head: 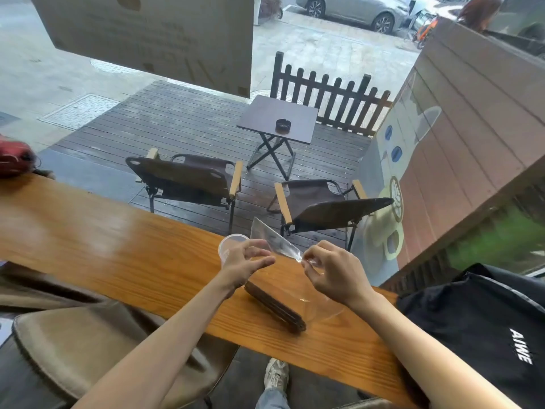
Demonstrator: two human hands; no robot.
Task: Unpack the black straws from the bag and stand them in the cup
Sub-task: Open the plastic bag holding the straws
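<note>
**Q:** Straws first: where do they lie?

**A:** The bundle of black straws point(275, 305) lies flat on the wooden tabletop point(118, 249), on the person's side of the clear cup point(228, 246). Its long axis runs slantwise, one end pointing toward the cup, the other toward the tabletop's near edge. Clear plastic shows beside it, so it seems partly sleeved, though that is hard to tell.

**Q:** And the hands?

**A:** The right hand point(330, 273) pinches one end of the clear bag point(274, 240), which slants up and away, its far end lifted just past the cup. The left hand point(244, 264) hovers in front of the cup with fingers loosely curled, its grip on nothing.

**Q:** Which hand is better placed for the straws?

**A:** Likely the left. The bundle's cup-side end sits right under that wrist, and the cup stands just beyond its fingers. The person would probably need to tip the bundle upright before lowering it in.
</note>
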